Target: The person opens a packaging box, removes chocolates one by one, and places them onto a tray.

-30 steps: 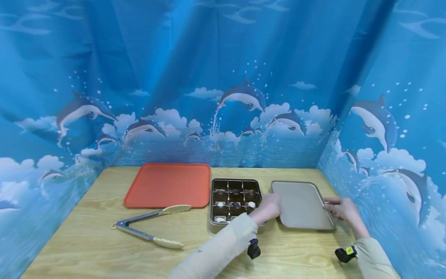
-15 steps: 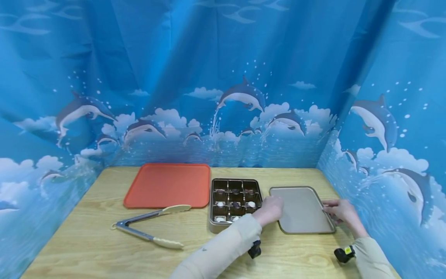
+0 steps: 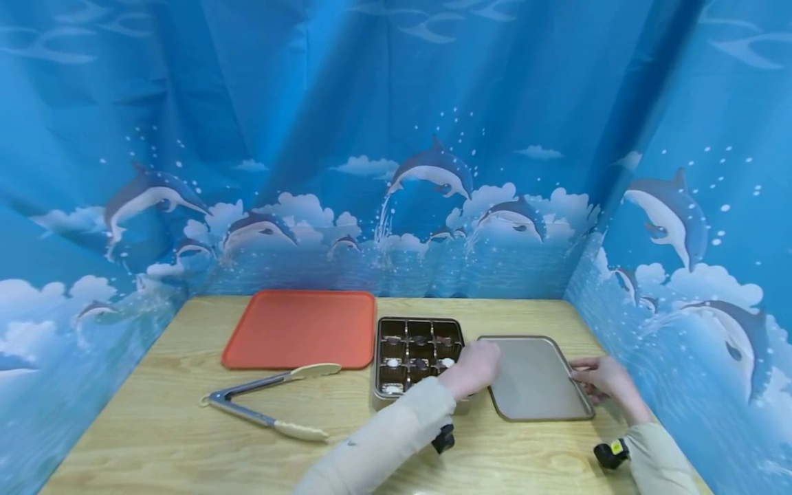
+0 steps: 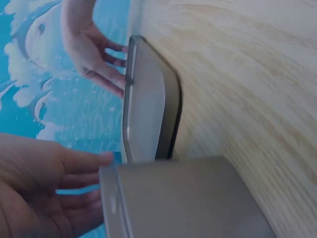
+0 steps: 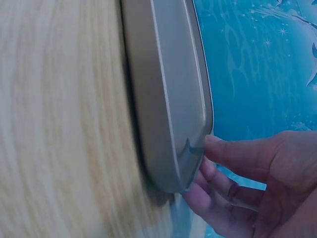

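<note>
A shallow grey-brown metal tin lid [image 3: 538, 381] lies on the table at the right, hollow side up. My right hand [image 3: 606, 385] pinches its right edge; in the right wrist view the thumb [image 5: 230, 151] is on the rim and the other fingers are round its outside. A matching square tin [image 4: 188, 198] stands left of the lid, split into small compartments holding dark and white wrapped sweets. My left hand [image 3: 473, 368] is over the gap between tin and lid, fingers fairly straight, with fingertips right at the tin's rim in the left wrist view. My left forearm hides the tin's front right corner.
A flat red-orange tray [image 3: 300, 330] lies at the back left. Metal tongs [image 3: 247, 405] with cream tips lie spread in front of it on the wooden table [image 3: 155, 440]. A blue dolphin-print curtain [image 3: 309, 172] encloses the back and sides.
The lid has come down and slightly toward me onto the table. My left hand has shifted a little left, toward the tin. My right hand stays at the lid's right edge.
</note>
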The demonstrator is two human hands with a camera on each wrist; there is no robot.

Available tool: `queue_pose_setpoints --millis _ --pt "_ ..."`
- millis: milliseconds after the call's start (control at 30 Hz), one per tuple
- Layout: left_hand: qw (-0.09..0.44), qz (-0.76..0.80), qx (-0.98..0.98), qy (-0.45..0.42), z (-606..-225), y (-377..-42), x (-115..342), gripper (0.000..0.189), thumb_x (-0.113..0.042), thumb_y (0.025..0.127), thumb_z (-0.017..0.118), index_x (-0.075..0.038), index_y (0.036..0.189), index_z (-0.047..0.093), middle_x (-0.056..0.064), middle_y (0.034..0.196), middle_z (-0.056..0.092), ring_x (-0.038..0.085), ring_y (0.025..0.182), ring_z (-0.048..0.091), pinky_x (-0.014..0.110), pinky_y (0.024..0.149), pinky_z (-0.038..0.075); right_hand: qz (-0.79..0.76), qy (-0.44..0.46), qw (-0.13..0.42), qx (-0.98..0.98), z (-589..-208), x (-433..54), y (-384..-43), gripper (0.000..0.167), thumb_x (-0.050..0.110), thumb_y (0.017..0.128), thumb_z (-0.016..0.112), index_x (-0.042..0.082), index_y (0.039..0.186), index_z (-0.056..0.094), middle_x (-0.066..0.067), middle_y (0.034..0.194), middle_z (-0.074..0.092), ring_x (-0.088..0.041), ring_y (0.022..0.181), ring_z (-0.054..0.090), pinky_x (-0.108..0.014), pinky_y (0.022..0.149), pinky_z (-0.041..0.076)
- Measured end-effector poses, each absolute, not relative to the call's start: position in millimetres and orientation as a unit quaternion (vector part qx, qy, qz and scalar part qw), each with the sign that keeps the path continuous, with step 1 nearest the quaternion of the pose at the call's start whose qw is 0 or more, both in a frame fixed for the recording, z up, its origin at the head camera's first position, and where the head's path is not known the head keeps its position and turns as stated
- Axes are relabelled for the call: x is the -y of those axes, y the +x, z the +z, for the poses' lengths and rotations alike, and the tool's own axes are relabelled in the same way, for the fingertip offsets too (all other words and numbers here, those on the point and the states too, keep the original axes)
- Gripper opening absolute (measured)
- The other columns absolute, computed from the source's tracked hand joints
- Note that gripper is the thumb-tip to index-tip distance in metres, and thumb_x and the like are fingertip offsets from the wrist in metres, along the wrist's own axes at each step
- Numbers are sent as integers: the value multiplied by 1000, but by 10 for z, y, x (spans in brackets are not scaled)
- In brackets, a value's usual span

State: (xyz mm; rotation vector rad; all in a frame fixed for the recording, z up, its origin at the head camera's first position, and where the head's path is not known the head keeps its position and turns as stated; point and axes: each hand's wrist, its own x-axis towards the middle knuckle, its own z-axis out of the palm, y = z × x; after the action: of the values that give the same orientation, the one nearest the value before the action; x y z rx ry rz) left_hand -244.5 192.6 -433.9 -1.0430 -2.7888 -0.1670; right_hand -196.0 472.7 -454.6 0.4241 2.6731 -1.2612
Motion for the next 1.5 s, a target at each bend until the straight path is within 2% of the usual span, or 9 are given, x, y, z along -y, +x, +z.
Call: queue_pose_setpoints --millis 167,233,400,600,733,867,1133,1300,1500 --pt "60 -168 917 -357 -4260 -2564 -1713 18 -14 96 66 -14 109 78 -2 103 76 10 89 71 21 68 55 -393 128 80 -907 -4530 -4667 -1998 48 13 100 60 -17 137 49 -6 70 61 -13 57 56 -35 53 55" --pt "72 -194 911 -357 -4232 -2610 -1611 23 -16 98 66 -14 119 76 0 109 76 11 96 71 22 75 56 -360 111 64 -924 -4493 -4623 -2018 49 17 102 59 -16 138 49 -16 78 66 -14 61 60 -36 56 57" --pt "104 -255 894 -354 -4176 -2721 -1318 24 -15 99 66 -11 121 74 2 110 75 11 93 71 22 73 55 -247 59 -14 -967 -4364 -4408 -2066 47 27 104 56 -8 136 57 -31 117 67 -27 73 72 -40 64 57" --pt "86 -293 888 -344 -4173 -2848 -947 33 -22 102 63 -10 132 67 6 123 70 16 104 69 26 83 56 -228 19 -89 -969 -4290 -4006 -2107 42 25 103 59 -3 135 61 -26 122 68 -46 102 68 -53 76 54" --pt "74 -277 900 -329 -4178 -2875 -678 43 -32 104 59 -13 143 59 7 140 62 22 126 60 38 102 50 -259 5 -100 -961 -4272 -3737 -2132 43 25 103 60 -1 138 59 -26 127 65 -45 106 67 -55 81 54" --pt "83 -278 898 -330 -4201 -2892 -386 51 -38 104 55 -12 148 52 10 147 56 29 136 51 47 111 42 -271 -15 -110 -956 -4268 -3473 -2128 48 31 104 58 2 143 56 -26 135 60 -44 108 66 -58 86 53" --pt "75 -290 903 -309 -4244 -2884 238 57 -36 104 58 -8 152 45 14 154 47 36 144 40 53 118 29 -284 -77 -110 -949 -4356 -3030 -2149 58 30 107 52 -5 151 39 -31 152 40 -53 135 41 -66 110 32" --pt "54 -283 913 -288 -4257 -2832 683 64 -43 103 56 -11 155 40 14 158 41 37 147 34 56 119 24 -264 -113 -114 -951 -4438 -2864 -2140 63 30 105 54 -6 154 33 -30 156 34 -53 141 33 -66 113 24" --pt "55 -286 909 -300 -4315 -2710 1241 68 -45 100 60 -10 156 40 17 157 42 42 145 35 62 116 27 -236 -144 -66 -959 -4520 -2760 -2086 72 34 105 55 -4 158 25 -27 162 22 -53 148 17 -68 115 17"
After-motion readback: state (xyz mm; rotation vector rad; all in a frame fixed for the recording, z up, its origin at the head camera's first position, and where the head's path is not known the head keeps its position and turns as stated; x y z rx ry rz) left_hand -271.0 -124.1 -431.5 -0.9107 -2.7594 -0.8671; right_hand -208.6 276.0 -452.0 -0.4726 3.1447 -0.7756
